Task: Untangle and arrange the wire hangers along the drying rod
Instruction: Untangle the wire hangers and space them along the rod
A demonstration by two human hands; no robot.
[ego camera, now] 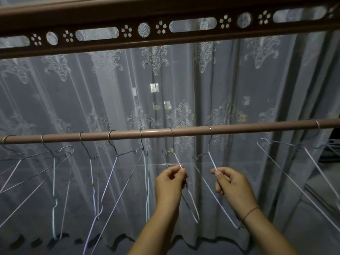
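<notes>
A brown drying rod point(184, 131) runs across the view, slightly rising to the right. Several thin wire hangers hang from it by their hooks, spread along its length. My left hand point(170, 183) pinches the near arm of a wire hanger point(174, 153) hooked near the rod's middle. My right hand point(231, 184) pinches the arm of the neighbouring hanger point(209, 153) to the right. Those two hangers hang apart from each other. On the left, two hangers point(55, 155) overlap and cross. One more hanger point(287, 161) hangs at the far right.
A wider brown rail point(165, 28) with flower and oval cut-outs spans the top. A sheer embroidered curtain point(184, 89) hangs close behind the rod, its scalloped hem near the bottom. A dark object sits at the right edge.
</notes>
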